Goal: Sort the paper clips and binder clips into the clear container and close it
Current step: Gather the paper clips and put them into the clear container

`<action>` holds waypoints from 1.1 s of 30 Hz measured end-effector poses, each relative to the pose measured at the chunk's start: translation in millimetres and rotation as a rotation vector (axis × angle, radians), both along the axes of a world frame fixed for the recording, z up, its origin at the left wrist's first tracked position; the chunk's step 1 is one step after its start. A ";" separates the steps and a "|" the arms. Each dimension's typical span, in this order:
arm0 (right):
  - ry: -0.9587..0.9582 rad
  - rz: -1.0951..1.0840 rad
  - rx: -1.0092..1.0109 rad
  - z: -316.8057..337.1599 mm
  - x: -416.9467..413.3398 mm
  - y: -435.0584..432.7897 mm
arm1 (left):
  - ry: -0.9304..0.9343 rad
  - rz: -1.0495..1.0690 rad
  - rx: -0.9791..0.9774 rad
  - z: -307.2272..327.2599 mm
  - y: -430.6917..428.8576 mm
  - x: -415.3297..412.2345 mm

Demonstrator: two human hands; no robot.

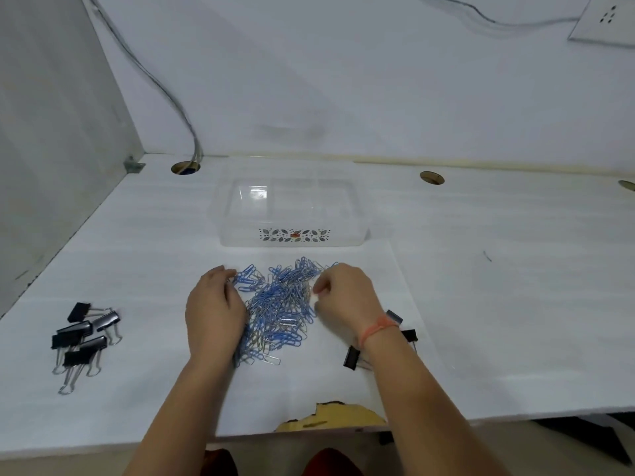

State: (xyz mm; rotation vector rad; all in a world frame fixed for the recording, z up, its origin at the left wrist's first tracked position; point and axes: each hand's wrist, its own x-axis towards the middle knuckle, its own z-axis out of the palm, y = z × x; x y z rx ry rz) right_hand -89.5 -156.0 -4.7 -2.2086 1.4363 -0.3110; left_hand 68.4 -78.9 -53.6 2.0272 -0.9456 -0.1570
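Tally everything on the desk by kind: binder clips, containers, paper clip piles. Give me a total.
Left binder clips: 6
Right binder clips: 3
Clear container: 1
Paper clip pile: 1, the clips too tangled to count singly
Total: 11, counting the pile as one

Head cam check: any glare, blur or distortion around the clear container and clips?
Head view: soft even light, faint shadows. Head view: glare patch on top of the clear container, its walls nearly lost against the white desk. Head view: mild wide-angle bowing along the desk's back edge; paper clips slightly soft, binder clips readable.
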 end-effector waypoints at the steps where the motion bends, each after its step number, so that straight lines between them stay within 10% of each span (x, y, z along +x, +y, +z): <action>1: -0.010 -0.045 -0.011 -0.1 -4.5 -9.4 | 0.001 -0.017 -0.003 0.0 0.0 -0.4; 16: -0.074 0.003 -0.055 -24.4 34.4 -12.4 | 0.394 -0.144 -0.168 0.5 -11.0 10.8; 23: -0.073 -0.045 -0.117 -31.4 61.4 -25.3 | 0.012 -0.236 0.048 1.1 -29.3 24.4; 33: -0.117 0.056 -0.074 -29.4 77.7 -30.0 | 0.088 -0.187 -0.033 2.1 -24.7 29.0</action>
